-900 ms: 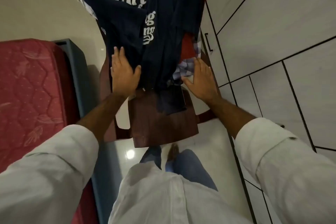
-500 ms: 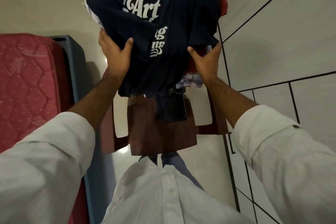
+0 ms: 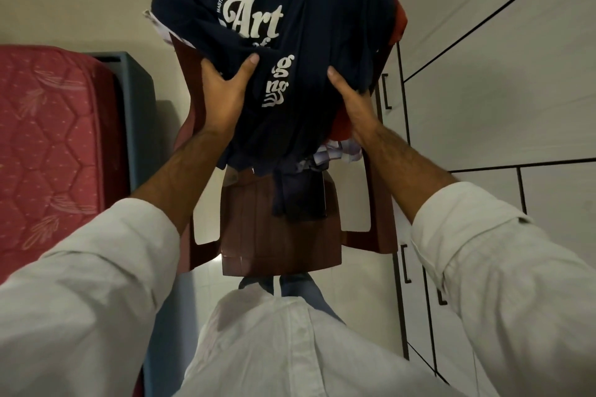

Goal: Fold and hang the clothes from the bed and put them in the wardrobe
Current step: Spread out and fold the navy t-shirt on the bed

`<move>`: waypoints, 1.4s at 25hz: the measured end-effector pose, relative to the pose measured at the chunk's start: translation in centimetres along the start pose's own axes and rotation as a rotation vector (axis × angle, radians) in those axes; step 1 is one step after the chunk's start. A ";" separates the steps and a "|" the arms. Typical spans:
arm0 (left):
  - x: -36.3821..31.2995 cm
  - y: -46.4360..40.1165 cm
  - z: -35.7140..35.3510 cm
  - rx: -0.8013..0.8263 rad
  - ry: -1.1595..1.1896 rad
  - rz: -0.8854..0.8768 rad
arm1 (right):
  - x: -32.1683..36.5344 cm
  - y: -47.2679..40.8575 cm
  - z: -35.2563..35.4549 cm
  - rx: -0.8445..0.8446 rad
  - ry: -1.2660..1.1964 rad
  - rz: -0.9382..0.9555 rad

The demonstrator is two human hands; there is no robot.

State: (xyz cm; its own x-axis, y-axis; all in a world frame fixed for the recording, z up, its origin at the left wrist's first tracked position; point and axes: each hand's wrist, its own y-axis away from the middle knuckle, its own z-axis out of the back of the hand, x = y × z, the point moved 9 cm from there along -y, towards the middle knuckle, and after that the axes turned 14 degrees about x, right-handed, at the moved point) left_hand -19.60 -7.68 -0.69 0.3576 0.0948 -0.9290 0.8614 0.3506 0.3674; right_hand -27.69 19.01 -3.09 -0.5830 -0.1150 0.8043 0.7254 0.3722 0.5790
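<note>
Gripping soft, crumpled navy clothes bundle, both hands.

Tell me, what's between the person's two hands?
In the head view, the bundle of clothes, navy printed T-shirt outermost, fills the stretch between the left hand and right hand, which grip its sides.

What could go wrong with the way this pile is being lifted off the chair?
1. The left hand and right hand grip only the sides of the navy T-shirt; the red garment and checked cloth underneath could slip out.
2. A dark strip of fabric hangs over the brown plastic chair and may snag or drag.
3. The pile hides the view ahead.
</note>
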 end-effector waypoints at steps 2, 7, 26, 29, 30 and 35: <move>-0.5 -0.2 -1.0 0.051 0.073 0.021 | 0.1 -0.1 -0.6 0.056 -0.021 -0.031; -2.6 0.2 -3.5 0.098 0.185 -0.008 | 1.0 0.3 -2.5 0.131 -0.123 -0.040; -15.3 1.4 -4.3 0.140 0.253 -0.218 | 12.2 2.4 -4.6 0.236 -0.161 0.237; -18.3 2.3 -4.9 0.180 0.290 -0.259 | 14.6 3.0 -4.8 0.282 -0.186 0.285; -19.5 2.7 -5.4 0.203 0.283 -0.289 | 15.3 3.6 -4.6 0.272 -0.198 0.284; -23.5 7.0 -6.2 0.295 0.263 -0.337 | 18.2 10.2 -4.5 0.274 -0.225 0.367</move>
State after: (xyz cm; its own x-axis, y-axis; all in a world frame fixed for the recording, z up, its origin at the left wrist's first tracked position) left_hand -24.18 -1.70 23.43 -0.0275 0.2665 -0.9634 0.9917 0.1284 0.0072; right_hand -29.26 16.54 18.02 -0.3937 0.2585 0.8822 0.7924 0.5818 0.1832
